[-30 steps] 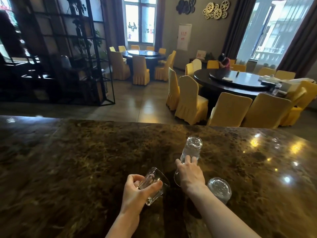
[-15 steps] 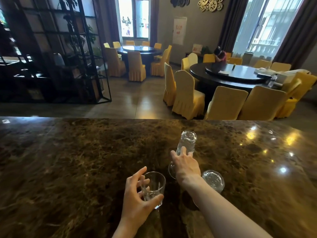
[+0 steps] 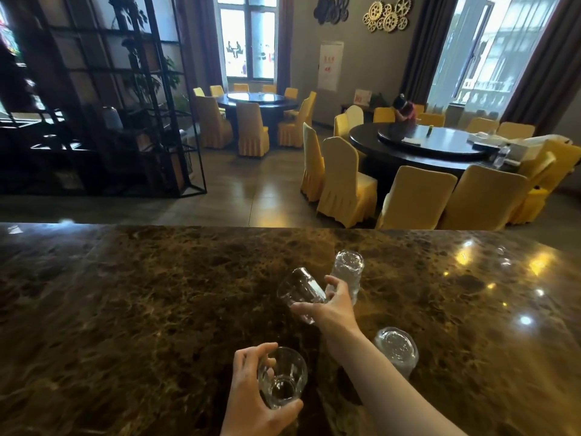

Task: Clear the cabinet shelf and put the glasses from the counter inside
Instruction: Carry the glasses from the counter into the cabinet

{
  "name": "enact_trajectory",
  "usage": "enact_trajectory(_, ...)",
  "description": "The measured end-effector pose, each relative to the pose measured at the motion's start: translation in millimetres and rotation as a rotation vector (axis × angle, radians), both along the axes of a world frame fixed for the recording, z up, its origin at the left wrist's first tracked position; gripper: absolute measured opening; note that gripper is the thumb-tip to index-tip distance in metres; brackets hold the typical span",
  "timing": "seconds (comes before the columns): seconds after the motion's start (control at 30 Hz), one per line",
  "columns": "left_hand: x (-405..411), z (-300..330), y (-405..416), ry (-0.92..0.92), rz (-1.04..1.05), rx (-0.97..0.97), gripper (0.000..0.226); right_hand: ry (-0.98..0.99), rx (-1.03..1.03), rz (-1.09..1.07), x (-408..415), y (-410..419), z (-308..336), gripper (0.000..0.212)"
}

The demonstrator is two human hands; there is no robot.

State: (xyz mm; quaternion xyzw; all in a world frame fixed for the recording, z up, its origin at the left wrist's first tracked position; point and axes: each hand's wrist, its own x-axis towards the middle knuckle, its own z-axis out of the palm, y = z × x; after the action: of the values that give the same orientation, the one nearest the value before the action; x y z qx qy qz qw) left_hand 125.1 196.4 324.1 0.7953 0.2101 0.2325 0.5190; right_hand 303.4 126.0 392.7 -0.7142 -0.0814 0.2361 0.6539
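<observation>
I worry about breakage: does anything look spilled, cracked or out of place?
Nothing stands out. Right hand tilts one clear drinking glass in its grip; two others stand inverted on the dark marble counter, which looks dry.

Upper half of my feed was all dining room: two round dark tables [image 3: 437, 149], yellow-covered chairs [image 3: 345, 180], a black metal shelf rack [image 3: 125, 99] at left.

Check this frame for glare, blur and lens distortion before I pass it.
Head view: bright ceiling-light reflections glare on the right of the counter; the windows are blown out; wide-angle bending shows at the edges; the tilted glass in the right hand is slightly motion-blurred.
</observation>
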Motion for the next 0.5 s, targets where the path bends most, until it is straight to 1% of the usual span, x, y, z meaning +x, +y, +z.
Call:
enact_trajectory(0.03, 0, 1, -1, 0.004, -0.01, 0.019, 0.089, 0.099, 0.072, 0.04, -1, 1, 0, 0.09)
enact_trajectory(0.07, 0, 1, -1, 0.006, -0.014, 0.03, 0.089, 0.141, 0.105, 0.089, -2, 3, 0, 0.087)
enact_trajectory(0.13, -2, 2, 0, 0.01, -0.013, 0.033, 0.089, 0.154, 0.131, 0.174, -5, 8, 0, 0.074)
enact_trajectory(0.17, -3, 3, 0, 0.013, -0.017, 0.035, 0.089, 0.148, 0.14, 0.196, -7, 10, 0, 0.072)
enact_trajectory(0.3, -6, 3, -1, 0.021, -0.018, 0.036, 0.089, 0.059, 0.099, 0.23, -13, 17, -6, 0.084)
enact_trajectory(0.43, -8, 4, -2, 0.024, 0.0, 0.036, 0.09, -0.111, -0.043, 0.279, -14, 17, -20, 0.086)
enact_trajectory(0.5, -8, 4, -1, 0.034, -0.002, 0.038, 0.091, -0.165, -0.112, 0.301, -13, 17, -25, 0.087)
